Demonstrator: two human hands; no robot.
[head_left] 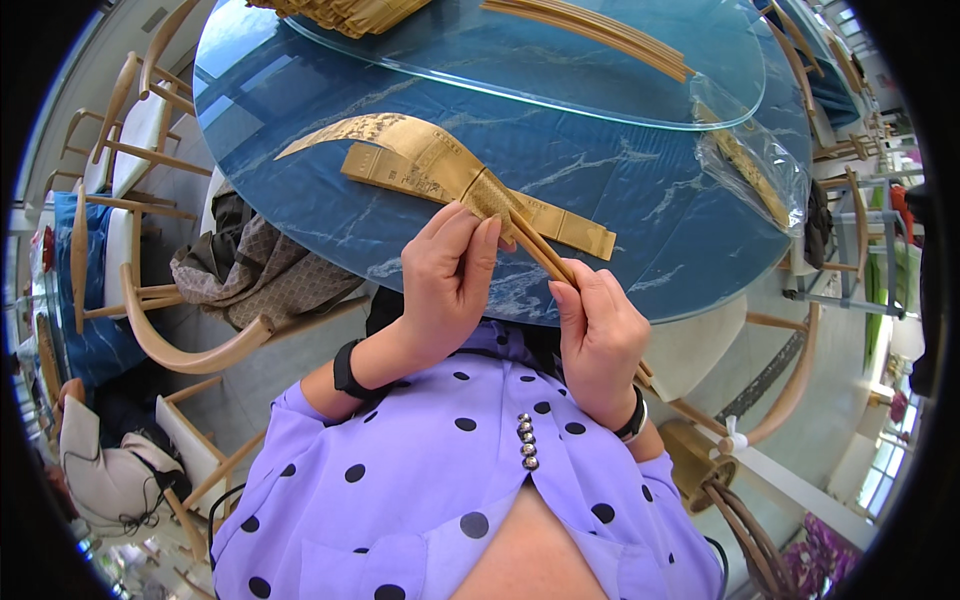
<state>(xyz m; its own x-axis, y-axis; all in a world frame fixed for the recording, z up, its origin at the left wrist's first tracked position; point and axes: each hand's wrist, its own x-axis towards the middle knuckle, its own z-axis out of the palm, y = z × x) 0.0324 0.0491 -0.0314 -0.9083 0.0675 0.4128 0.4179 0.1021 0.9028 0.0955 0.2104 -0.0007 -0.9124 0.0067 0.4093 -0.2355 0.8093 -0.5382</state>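
My left hand [445, 270] pinches a long gold paper sleeve [435, 145] near its lower end, thumb and fingers closed on it. The sleeve's far part arches up and bends away to the left. Slim wooden chopsticks [540, 245] lie in my right hand [605, 345], gripped between thumb and fingers. Their upper ends meet the sleeve's mouth beside my left fingertips; how far they reach inside is hidden. Their other ends stick out below my right hand. Behind both hands, flat gold sleeves [575, 232] lie across the blue marbled table [640, 290].
On the glass turntable [480, 85] rest a heap of gold sleeves [345, 12] and a row of chopsticks [600, 35]. A clear plastic bag [780, 195] with gold pieces lies at the right. Wooden chairs [200, 355] surround the table; a patterned bag [270, 270] sits on one.
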